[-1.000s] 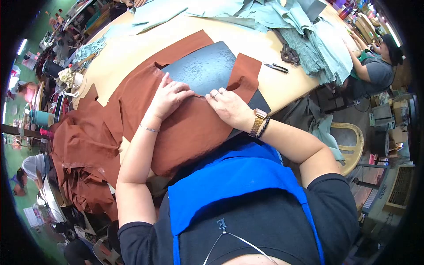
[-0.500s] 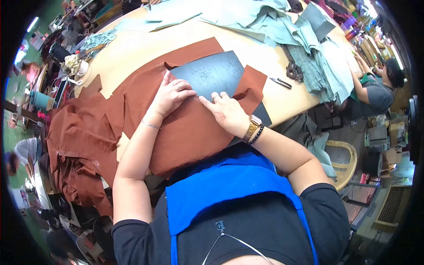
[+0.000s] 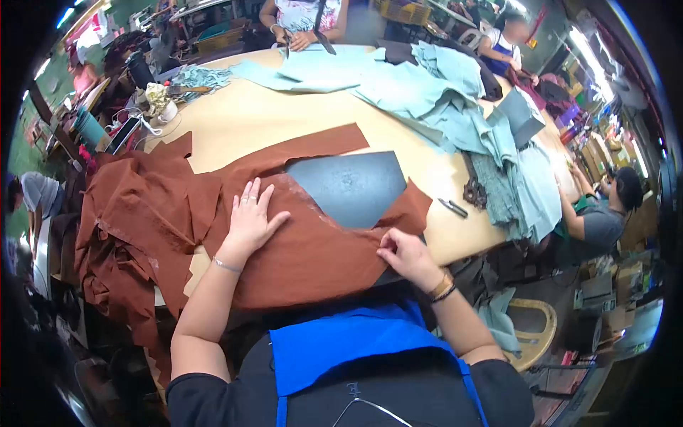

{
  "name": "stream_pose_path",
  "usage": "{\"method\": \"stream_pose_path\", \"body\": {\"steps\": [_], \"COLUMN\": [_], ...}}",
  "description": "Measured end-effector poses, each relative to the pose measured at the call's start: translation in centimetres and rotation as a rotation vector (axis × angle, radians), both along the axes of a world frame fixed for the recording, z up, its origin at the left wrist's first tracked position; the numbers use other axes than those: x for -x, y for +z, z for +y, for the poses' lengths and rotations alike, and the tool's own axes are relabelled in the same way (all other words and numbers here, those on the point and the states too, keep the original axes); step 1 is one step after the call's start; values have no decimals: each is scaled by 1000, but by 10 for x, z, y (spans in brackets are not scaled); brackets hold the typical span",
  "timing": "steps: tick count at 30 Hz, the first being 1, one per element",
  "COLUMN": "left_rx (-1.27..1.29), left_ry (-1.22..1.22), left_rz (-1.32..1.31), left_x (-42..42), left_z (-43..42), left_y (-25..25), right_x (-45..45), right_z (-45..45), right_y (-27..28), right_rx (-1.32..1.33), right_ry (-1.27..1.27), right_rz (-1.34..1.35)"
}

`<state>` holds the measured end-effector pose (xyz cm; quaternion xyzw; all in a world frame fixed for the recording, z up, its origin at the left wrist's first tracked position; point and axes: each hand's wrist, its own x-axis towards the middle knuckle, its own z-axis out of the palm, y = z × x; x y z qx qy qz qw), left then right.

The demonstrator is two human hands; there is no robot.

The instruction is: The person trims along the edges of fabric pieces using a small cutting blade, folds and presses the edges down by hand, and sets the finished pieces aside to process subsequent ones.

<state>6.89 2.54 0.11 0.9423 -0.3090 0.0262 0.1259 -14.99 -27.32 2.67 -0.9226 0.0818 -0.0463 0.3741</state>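
A large rust-brown sheet of leather (image 3: 313,260) lies across the near side of the table, its crumpled left part hanging over the edge. Through a gap in it shows a dark grey board (image 3: 348,186). My left hand (image 3: 250,219) rests flat on the leather, left of the gap, with its fingers spread. At the right edge of the leather is my right hand (image 3: 410,257), its fingers curled in a pinch on that edge. A small pair of dark-handled snips (image 3: 453,208) lies on the table beyond my right hand.
Pale green leather pieces (image 3: 434,99) spread over the far and right side of the table (image 3: 284,117). A co-worker (image 3: 601,213) sits at the right, another person (image 3: 307,21) across the table. A yellow chair (image 3: 535,334) stands at the lower right.
The view has tilted up. My left hand has gone from the gap's edge to lying flat on the leather. My right hand has shifted down and right to the leather's edge, fingers now curled.
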Motion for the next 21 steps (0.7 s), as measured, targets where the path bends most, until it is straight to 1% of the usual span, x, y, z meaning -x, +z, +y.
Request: {"method": "stream_pose_path", "body": {"steps": [1,2,4,5,6,7,8,9,10,11,12,14,15,18,20,21], "left_rx": [-93,-194,-386,-409,-300,-190,-80,-85,-50,-44,-39,-223,-321,-170,-104,-107], "left_ry": [17,36,81,57,-57,-167,-278,-364,-362,-326,-292,-284,-281,-634,-659,-618], "left_rz": [8,117,329,361,236,107,-23,-67,19,6,-5,57,84,-85,108,113], "left_x": [17,27,33,29,26,20,14,11,14,19,25,47,55,43,44,53], "left_z": [0,-1,-6,-6,1,8,13,14,10,12,9,-4,-7,-5,-9,-14], "left_y": [21,44,84,89,80,64,51,45,32,19,15,45,56,42,21,18], "right_x": [-4,-11,-30,-39,-44,-43,-40,-34,-27,-25,-22,-22,-24,-37,-52,-65], "right_z": [-10,-20,-35,-38,-40,-40,-37,-31,-30,-35,-37,-39,-41,-61,-75,-87], "right_y": [-2,0,11,17,22,26,23,16,7,-10,-10,-12,-11,-6,12,5], "right_rx": [14,33,281,352,425,364,409,453,500,506,426,247,333,276,308,422], "right_ry": [79,159,48,-59,-163,-203,-211,-222,-244,-241,-258,-297,-287,-180,-139,-164], "right_rz": [-27,-57,-325,-390,-457,-385,-326,-265,-199,-327,-289,-210,-264,-238,-122,-337]}}
